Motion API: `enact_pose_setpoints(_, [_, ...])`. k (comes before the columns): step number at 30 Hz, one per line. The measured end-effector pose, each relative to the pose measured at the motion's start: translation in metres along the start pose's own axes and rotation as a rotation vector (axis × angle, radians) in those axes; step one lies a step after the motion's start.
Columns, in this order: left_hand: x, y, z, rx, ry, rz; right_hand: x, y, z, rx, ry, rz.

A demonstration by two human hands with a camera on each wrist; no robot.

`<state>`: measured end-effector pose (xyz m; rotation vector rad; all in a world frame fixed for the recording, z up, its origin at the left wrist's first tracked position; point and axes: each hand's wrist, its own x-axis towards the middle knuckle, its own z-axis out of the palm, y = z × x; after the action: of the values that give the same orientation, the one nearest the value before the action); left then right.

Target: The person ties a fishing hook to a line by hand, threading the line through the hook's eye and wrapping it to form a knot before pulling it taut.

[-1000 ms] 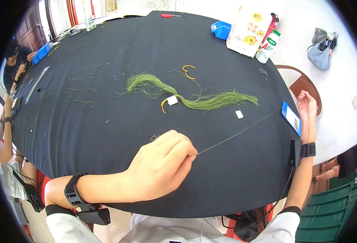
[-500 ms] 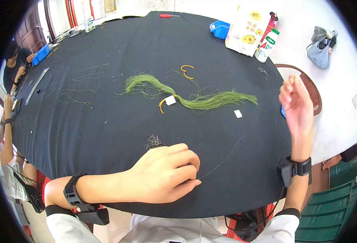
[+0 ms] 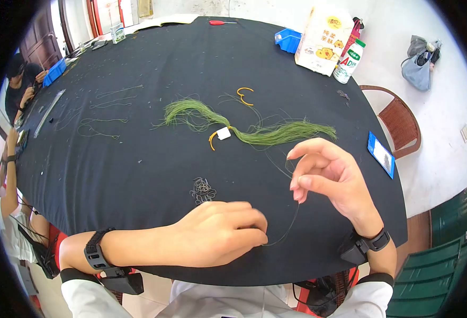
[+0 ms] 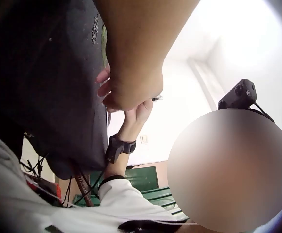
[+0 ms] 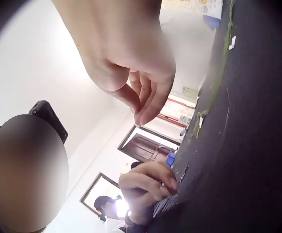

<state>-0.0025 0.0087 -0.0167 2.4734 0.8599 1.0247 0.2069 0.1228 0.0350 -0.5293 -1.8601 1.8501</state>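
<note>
A thin dark green thread (image 3: 289, 231) runs between the two hands, sagging close over the black cloth. My left hand (image 3: 217, 233), near the table's front edge, pinches one end; its fingertips are mostly hidden under the knuckles. To the right and higher, my right hand (image 3: 334, 177) pinches the same thread between thumb and fingers, and a loose length trails off behind the fingers. Just beyond the left hand lies a small heap of dark, curled wire-like pieces (image 3: 203, 191). A long bundle of green threads (image 3: 286, 131), gathered at its middle, stretches across the table.
Yellow curved ties (image 3: 245, 96) and a white tag (image 3: 223, 133) lie by the bundle. A blue packet (image 3: 381, 155) is at the right edge. A tissue pack (image 3: 323, 42), white bottle (image 3: 350, 61) and blue bin (image 3: 288, 40) stand far right. Several cut threads (image 3: 104, 127) lie left.
My right hand has come in from the far right edge toward the left hand, and the taut thread has gone slack. My left hand has lowered slightly, uncovering the dark heap.
</note>
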Motion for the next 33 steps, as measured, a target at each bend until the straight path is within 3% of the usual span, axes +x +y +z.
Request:
enact_pose_setpoints(9, [-0.004,0.001,-0.001,0.038,-0.077,-0.04,0.0,0.001,0.005,-0.07,0.006,0.032])
enact_pose_setpoints(15, [0.002,0.003,-0.007,0.201,0.231,-0.233,-0.003,0.002,0.013,-0.106,-0.019,0.109])
enact_pose_setpoints(19, [0.009,0.014,-0.009,0.098,0.271,-0.409,-0.006,0.003,0.022,-0.137,-0.059,0.159])
enact_pose_setpoints(28, [0.002,0.002,-0.006,0.079,0.208,-0.22,-0.005,0.014,0.026,-0.208,-0.091,0.131])
enact_pose_setpoints(33, [0.002,0.0,-0.005,0.084,0.229,-0.296,-0.002,0.021,0.026,-0.341,-0.097,0.094])
